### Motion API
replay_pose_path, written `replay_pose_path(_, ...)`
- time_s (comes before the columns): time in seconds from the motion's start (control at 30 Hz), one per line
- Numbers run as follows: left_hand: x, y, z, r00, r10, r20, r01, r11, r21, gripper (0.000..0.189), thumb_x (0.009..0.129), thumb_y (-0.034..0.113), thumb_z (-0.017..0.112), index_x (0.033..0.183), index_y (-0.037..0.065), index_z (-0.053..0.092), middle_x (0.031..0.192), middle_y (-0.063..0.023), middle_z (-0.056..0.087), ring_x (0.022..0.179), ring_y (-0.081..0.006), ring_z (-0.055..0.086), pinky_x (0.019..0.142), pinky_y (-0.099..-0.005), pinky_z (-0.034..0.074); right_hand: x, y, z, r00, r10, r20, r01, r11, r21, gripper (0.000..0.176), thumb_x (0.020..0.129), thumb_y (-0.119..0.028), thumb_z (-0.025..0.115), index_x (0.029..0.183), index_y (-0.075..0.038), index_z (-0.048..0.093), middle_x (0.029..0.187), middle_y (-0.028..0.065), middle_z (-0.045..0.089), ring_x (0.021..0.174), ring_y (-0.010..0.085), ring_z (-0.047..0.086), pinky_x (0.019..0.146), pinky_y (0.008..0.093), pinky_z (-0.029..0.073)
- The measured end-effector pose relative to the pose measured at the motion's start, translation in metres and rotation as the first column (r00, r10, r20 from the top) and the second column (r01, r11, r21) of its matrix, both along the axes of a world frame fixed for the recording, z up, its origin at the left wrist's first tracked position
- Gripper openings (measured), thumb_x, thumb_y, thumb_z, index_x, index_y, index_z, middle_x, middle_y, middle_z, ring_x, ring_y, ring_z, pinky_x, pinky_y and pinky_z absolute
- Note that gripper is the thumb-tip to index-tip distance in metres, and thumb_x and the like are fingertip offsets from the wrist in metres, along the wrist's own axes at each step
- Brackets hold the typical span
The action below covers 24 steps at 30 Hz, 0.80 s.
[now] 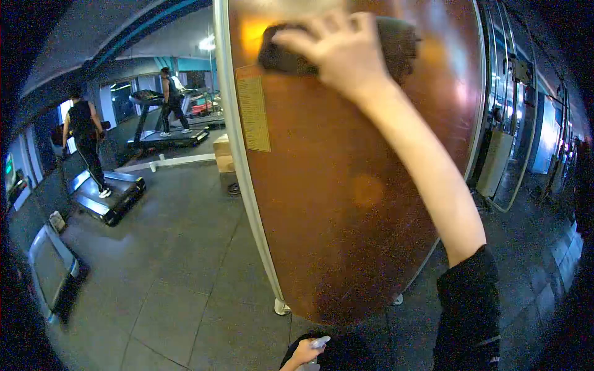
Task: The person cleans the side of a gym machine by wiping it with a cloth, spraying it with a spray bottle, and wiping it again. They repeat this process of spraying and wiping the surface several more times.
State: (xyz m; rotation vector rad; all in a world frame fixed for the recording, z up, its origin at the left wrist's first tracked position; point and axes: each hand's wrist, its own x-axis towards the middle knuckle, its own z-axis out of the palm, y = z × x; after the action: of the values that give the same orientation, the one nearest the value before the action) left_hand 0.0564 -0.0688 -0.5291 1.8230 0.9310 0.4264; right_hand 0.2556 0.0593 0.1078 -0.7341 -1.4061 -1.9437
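A dark cloth lies against the upper part of a tall, glossy brown panel. My right hand is on the cloth with fingers bent and spread, pressing it to the panel; hand and cloth are slightly blurred. Low in the view, my left hand is closed around a spray bottle with a pale trigger head. Most of the bottle's body is hidden by the hand and the frame's edge. A yellowish printed sheet is stuck on the panel's left side.
A metal frame edges the panel, standing on small feet. To the left, a person stands on a treadmill, and a mirror shows the reflection. A cardboard box sits behind the panel. Gym machines stand at right.
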Motion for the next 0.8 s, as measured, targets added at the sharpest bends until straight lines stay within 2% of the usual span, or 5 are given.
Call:
replay_pose_path(0.37, -0.016, 0.004, 0.014, 0.979, 0.123, 0.162, -0.085, 0.971, -0.224, 0.030, 0.069, 0.011, 0.066, 0.099, 0.007, 0.066, 0.087, -0.0059, 0.068, 0.081, -0.0155, 0.064, 0.077, -0.0283, 0.049, 0.063, -0.056, 0.016, 0.555, 0.157, -0.817, 0.074, 0.969, 0.237, 0.049, 0.070, 0.003, 0.060, 0.115, -0.014, 0.055, 0.115, 0.0068, 0.051, 0.108, 0.0278, 0.046, 0.091, 0.0459, 0.035)
replay_pose_path(0.5, -0.014, 0.003, 0.031, 0.988, 0.132, 0.083, -0.111, 0.969, -0.222, 0.031, 0.070, 0.009, 0.066, 0.100, 0.006, 0.066, 0.087, -0.0050, 0.068, 0.081, -0.0142, 0.064, 0.077, -0.0282, 0.050, 0.019, -0.028, -0.015, 0.804, -0.239, -0.545, 0.356, 0.927, 0.118, 0.052, 0.066, -0.006, 0.059, 0.110, -0.035, 0.058, 0.106, -0.0057, 0.057, 0.097, 0.0204, 0.052, 0.075, 0.0407, 0.039)
replay_pose_path(0.57, -0.014, 0.002, 0.036, 0.988, 0.131, 0.078, -0.109, 0.966, -0.235, 0.030, 0.070, 0.009, 0.066, 0.100, 0.006, 0.066, 0.087, -0.0051, 0.068, 0.081, -0.0142, 0.064, 0.077, -0.0281, 0.050, 0.003, -0.012, -0.035, 0.981, -0.101, -0.168, 0.125, 0.982, 0.139, 0.027, 0.077, -0.021, 0.053, 0.101, -0.032, 0.061, 0.098, -0.0029, 0.058, 0.088, 0.0202, 0.054, 0.072, 0.0422, 0.041)
replay_pose_path(0.63, -0.014, 0.000, 0.034, 0.988, 0.132, 0.076, -0.109, 0.963, -0.245, 0.030, 0.070, 0.008, 0.066, 0.099, 0.005, 0.066, 0.087, -0.0052, 0.068, 0.081, -0.0143, 0.064, 0.076, -0.0281, 0.050, -0.003, -0.009, -0.050, 0.996, -0.086, -0.017, 0.086, 0.996, -0.011, 0.053, 0.068, -0.006, 0.057, 0.112, -0.035, 0.057, 0.102, -0.0079, 0.056, 0.091, 0.0186, 0.053, 0.074, 0.0367, 0.039)
replay_pose_path(0.8, -0.012, 0.003, 0.012, 0.966, 0.124, 0.226, -0.094, 0.986, -0.139, 0.027, 0.070, 0.008, 0.065, 0.097, 0.007, 0.066, 0.085, -0.0053, 0.068, 0.078, -0.0152, 0.064, 0.075, -0.0278, 0.050, 0.014, -0.037, -0.004, 0.918, -0.071, -0.389, 0.078, 0.997, 0.003, 0.057, 0.066, -0.001, 0.063, 0.116, -0.026, 0.055, 0.108, 0.0000, 0.054, 0.099, 0.0207, 0.050, 0.082, 0.0383, 0.036)
